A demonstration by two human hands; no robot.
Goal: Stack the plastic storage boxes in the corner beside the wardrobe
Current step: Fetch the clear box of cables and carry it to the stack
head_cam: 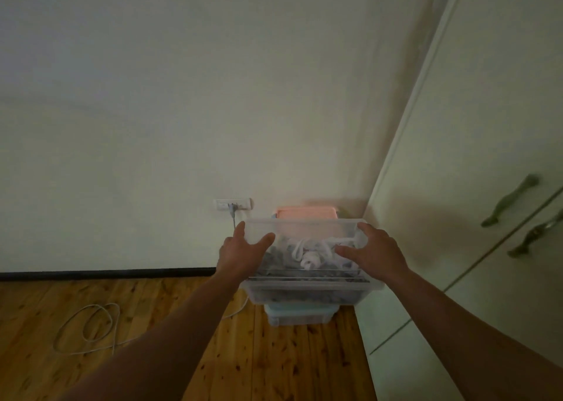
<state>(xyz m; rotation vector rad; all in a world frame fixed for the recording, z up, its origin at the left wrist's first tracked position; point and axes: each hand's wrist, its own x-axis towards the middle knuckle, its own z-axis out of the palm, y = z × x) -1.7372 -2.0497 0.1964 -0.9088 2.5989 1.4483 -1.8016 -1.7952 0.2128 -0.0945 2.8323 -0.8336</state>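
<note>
At the corner beside the wardrobe [475, 126], both hands gripped a clear storage box [304, 291] by its short ends. The left hand [243, 249] was spread over the left end, fingers reaching past the far rim and the thumb lying over the top edge. The right hand [373, 248] was spread likewise over the right end, thumb pointing inward across the opening.

The clear storage box had no lid on it. Its long axis ran left to right, parallel to the wall [182, 95], with one long side facing the person. White cords [310, 252] and dark grey items [274, 259] lay inside. The box was above a smaller storage box [300, 315], which had a pale blue top and stood on the wooden floor [182, 324]. Whether the two touched could not be told. The upper box overhung the lower one on both sides.

Beyond the far rim, a pink-lidded container [306, 213] was visible close to the wall, blurred.

To the right, the wardrobe side stood just beside the boxes, and its doors carried dark metal handles [510, 201]. To the left, a wall socket [233, 204] held a plug, and a grey cable [88, 327] lay looped on the floor, well apart from the boxes. A dark skirting strip [106, 274] ran along the wall base.
</note>
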